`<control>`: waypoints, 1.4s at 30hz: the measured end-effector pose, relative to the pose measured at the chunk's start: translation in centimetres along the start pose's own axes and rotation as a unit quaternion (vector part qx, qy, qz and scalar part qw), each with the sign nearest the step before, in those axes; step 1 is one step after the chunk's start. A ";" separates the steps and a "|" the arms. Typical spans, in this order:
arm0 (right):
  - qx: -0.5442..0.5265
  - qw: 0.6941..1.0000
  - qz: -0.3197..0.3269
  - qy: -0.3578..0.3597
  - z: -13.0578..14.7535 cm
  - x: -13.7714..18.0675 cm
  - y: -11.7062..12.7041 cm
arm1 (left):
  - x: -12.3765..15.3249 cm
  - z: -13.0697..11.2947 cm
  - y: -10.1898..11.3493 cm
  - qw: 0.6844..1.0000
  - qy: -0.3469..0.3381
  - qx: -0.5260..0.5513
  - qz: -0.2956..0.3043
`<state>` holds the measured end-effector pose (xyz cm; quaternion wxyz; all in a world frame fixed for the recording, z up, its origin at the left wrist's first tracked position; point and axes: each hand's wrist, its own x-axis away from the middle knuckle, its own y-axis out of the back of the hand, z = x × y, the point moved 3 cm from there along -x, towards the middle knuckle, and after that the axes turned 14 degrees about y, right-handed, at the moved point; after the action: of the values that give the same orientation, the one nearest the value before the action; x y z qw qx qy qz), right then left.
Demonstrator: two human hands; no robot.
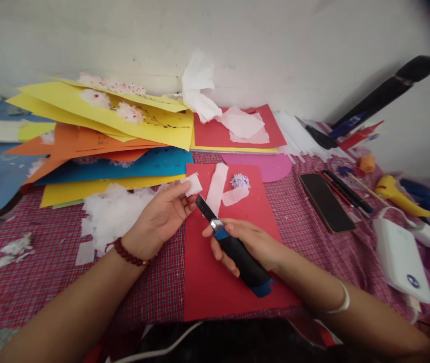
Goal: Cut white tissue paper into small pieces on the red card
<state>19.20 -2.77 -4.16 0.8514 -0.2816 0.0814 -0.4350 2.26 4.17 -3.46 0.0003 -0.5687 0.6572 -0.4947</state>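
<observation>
Near the rectangular red paper sheet's point(211, 287) upper-left edge, the left hand point(164, 214) pinches a small squarish white paper piece point(194, 185); over its middle, the right hand point(247, 239) grips a black-and-blue metal-bladed knife point(242, 256). Good control calls for taut paper (fingertips clear of the blade).

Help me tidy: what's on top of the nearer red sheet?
Two white strips and a purple-flecked puff; anything beneath the right hand and cutter is hidden.
</observation>
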 end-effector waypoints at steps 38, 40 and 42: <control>-0.059 0.996 -0.019 0.065 -0.3 -0.1 0.5 | 0.5 0.4 -0.4 0.987 -0.031 -0.149 0.043; -0.053 0.996 -0.021 0.061 -0.3 -0.1 0.5 | 0.5 0.4 -0.4 0.987 -0.021 -0.156 0.037; -0.052 0.996 -0.024 0.062 -0.3 -0.1 0.5 | 0.5 0.4 -0.5 0.987 -0.020 -0.157 0.033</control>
<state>19.41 -2.61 -4.67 0.8181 -0.3003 0.1498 -0.4669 2.64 3.59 -3.05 -0.0596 -0.5493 0.7448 -0.3742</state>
